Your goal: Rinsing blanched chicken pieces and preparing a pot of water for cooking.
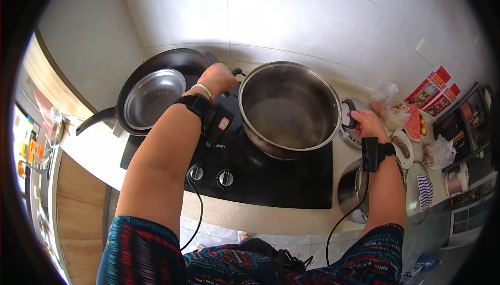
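Observation:
A large stainless steel pot (290, 109) is over the right side of the black glass cooktop (254, 183). Whether its base touches the glass, I cannot tell. Inside, the bottom looks hazy, from liquid or stains. My left hand (218, 77) is closed around the pot's left black handle (236, 72), mostly hidden by the fingers. On the opposite side, my right hand (366, 123) grips the right black handle (350, 114). Left of the pot, a dark wok (175, 56) holds a shallow metal bowl (154, 99), and my left forearm crosses in front of both.
Two control knobs (225, 178) sit at the cooktop's front. Below my right forearm stands another steel pot (349, 191). Along the right counter are a glass lid (414, 203), a white plate (407, 160) with a brown item, watermelon (412, 123) and plastic bags (443, 150). Cables hang from both wrists.

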Demonstrator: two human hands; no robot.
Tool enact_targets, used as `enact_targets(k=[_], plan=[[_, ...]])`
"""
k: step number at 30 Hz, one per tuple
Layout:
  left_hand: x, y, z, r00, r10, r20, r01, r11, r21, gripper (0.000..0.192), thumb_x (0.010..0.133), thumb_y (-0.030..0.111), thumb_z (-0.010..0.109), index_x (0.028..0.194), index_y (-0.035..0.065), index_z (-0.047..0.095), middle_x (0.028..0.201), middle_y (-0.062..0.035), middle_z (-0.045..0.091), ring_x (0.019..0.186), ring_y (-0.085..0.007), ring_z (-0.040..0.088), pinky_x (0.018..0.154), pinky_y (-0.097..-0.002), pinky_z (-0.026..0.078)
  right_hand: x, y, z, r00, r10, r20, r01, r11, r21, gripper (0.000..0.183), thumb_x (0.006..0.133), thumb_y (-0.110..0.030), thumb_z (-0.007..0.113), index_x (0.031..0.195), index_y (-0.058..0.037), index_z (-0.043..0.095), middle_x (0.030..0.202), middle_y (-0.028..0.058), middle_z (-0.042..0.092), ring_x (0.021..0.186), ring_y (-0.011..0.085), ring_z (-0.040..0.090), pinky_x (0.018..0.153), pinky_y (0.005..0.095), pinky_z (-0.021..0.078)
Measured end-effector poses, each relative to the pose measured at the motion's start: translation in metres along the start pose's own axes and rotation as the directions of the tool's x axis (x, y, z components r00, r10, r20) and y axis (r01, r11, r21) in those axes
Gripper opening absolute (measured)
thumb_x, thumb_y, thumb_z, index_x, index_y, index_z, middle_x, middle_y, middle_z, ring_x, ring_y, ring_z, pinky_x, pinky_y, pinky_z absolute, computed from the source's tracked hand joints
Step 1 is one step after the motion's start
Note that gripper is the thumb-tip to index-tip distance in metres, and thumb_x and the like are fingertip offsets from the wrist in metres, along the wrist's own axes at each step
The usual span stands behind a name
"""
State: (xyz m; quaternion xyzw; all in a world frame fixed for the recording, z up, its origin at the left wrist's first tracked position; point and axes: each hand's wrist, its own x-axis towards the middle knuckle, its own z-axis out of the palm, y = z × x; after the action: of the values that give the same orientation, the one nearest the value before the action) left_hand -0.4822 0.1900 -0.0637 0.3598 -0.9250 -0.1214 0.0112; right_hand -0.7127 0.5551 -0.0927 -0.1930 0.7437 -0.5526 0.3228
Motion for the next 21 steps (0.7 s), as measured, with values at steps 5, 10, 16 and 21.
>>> enact_targets(k=[5, 10, 16, 21], plan=[[-0.037, 0.033, -0.021, 0.987, -0.160, -0.020, 0.155, 0.976, -0.150, 0.029, 0.066, 0.022, 0.060, 0.082, -0.0019, 0.065, 0.084, -0.0194, 0.063, 0.080, -0.0322, 0.061, 0.071, -0.0346, 0.048, -0.003, 0.005, -0.010, 0.998, -0.030, -0.054, 0.029, 0.999, -0.020, 0.020, 0.080, -0.023, 0.058, 0.075, -0.0042, 0.059, 0.058, -0.0003, 0.051, 0.044, 0.0080, 0.041, 0.039, 0.0229, 0.0332], [-0.059, 0.025, -0.040, 0.992, -0.074, -0.100, 0.061, 0.990, -0.127, 0.031, 0.066, 0.025, 0.061, 0.078, -0.0033, 0.064, 0.076, -0.0186, 0.063, 0.074, -0.0294, 0.062, 0.068, -0.0342, 0.049, -0.028, -0.014, -0.010, 0.988, -0.138, -0.070, 0.140, 0.990, 0.016, 0.021, 0.082, -0.024, 0.056, 0.082, -0.0037, 0.060, 0.060, -0.0011, 0.052, 0.045, 0.0064, 0.041, 0.039, 0.0201, 0.0315], [-0.127, -0.014, -0.066, 0.985, -0.081, -0.151, 0.035, 0.959, -0.282, 0.030, 0.066, 0.025, 0.060, 0.070, -0.0048, 0.062, 0.070, -0.0183, 0.061, 0.069, -0.0289, 0.061, 0.065, -0.0339, 0.048, -0.103, -0.057, 0.034, 0.975, -0.212, -0.072, 0.220, 0.968, 0.122, 0.024, 0.083, -0.023, 0.055, 0.092, -0.0016, 0.059, 0.066, -0.0017, 0.052, 0.052, 0.0053, 0.042, 0.045, 0.0195, 0.0311], [-0.214, -0.080, -0.082, 0.946, -0.082, -0.315, -0.044, 0.927, -0.372, 0.031, 0.063, 0.025, 0.062, 0.064, -0.0062, 0.059, 0.059, -0.0178, 0.056, 0.056, -0.0263, 0.055, 0.057, -0.0345, 0.044, -0.178, -0.088, 0.080, 0.957, -0.291, 0.009, 0.289, 0.953, 0.091, 0.030, 0.083, -0.026, 0.056, 0.099, 0.0001, 0.055, 0.070, -0.0012, 0.052, 0.063, 0.0072, 0.049, 0.049, 0.0209, 0.0354]])
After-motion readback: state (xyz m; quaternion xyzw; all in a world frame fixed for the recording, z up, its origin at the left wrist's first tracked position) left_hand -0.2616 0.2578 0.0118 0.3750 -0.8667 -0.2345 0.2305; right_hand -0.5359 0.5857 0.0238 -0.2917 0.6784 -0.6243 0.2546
